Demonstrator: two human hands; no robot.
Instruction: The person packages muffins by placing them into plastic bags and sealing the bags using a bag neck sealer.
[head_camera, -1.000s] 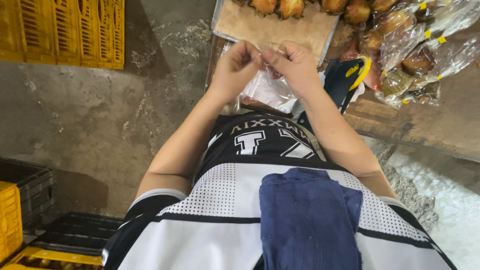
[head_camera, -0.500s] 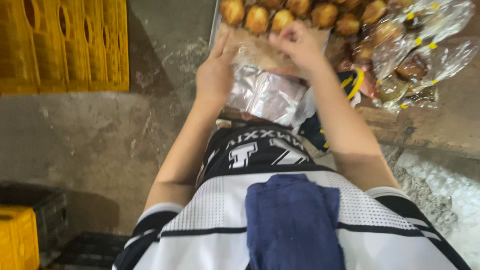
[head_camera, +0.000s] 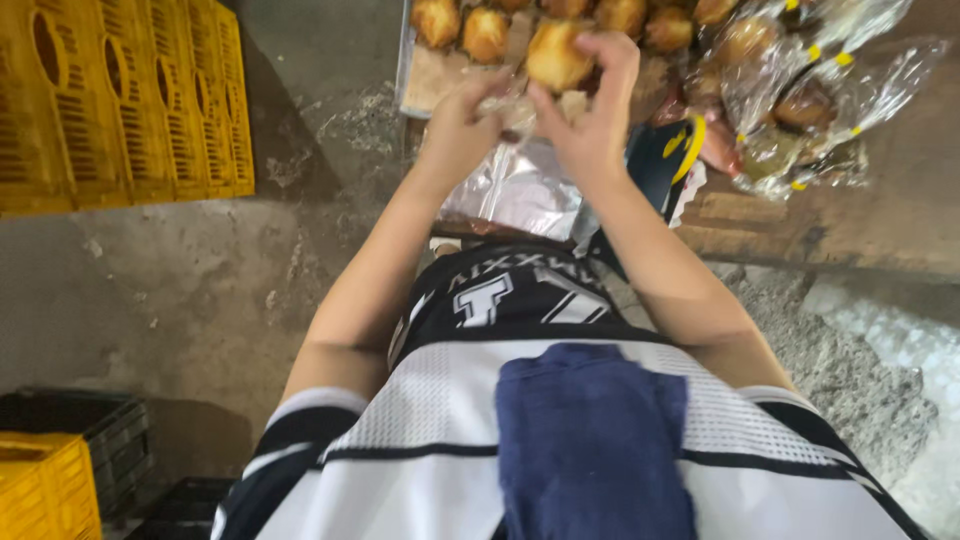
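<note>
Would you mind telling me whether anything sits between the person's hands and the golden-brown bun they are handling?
Nothing visible does: the right hand grips the golden-brown bun directly, and the left hand holds a thin clear plastic bag just below it.

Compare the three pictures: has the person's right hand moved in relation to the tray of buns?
Yes. The right hand has gone forward from the tray's near edge to the row of buns, where it now grips a bun beside the left hand.

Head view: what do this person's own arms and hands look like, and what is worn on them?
Both arms are bare from the short sleeves down. The left hand and right hand wear no gloves; no rings or watch show. The sleeves belong to a white mesh jersey with black bands, and a dark blue cloth lies over its front.
</note>
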